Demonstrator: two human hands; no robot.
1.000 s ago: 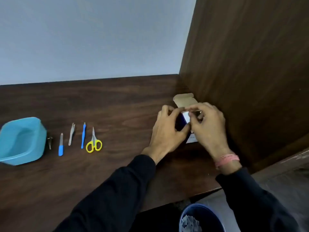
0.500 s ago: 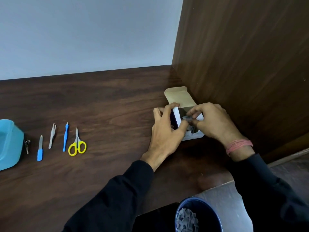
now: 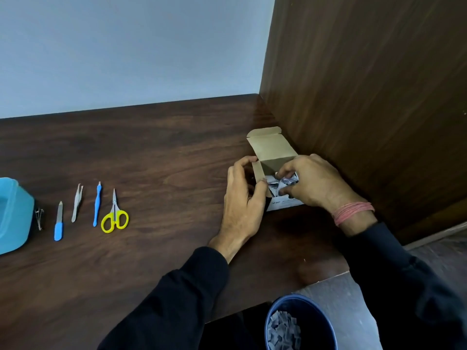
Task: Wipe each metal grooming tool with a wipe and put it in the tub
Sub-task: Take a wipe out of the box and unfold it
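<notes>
A small cardboard wipe box [image 3: 271, 150] stands open on the dark wooden desk beside the right wall panel, its lid flap up. My left hand [image 3: 243, 200] grips the box's left side. My right hand [image 3: 313, 184] reaches into the box, fingertips pinching a wipe packet [image 3: 276, 184] among several. Far left sits the blue tub [image 3: 15, 218]. Beside it in a row lie nail clippers [image 3: 39, 218], a blue-handled nail file [image 3: 58, 222], metal tweezers [image 3: 77, 202], a blue-handled slim tool [image 3: 97, 203] and yellow-handled scissors [image 3: 115, 214].
The dark wooden desk [image 3: 151, 152] meets a grey wall behind and a tall wooden panel [image 3: 366, 97] on the right. Below the desk's front edge stands a dark blue bin [image 3: 300, 322] holding several discarded wipe wrappers.
The box lid has been opened fully and my right fingers have gone into the box onto the packets. The view has shifted right, so the tub sits partly off the left edge.
</notes>
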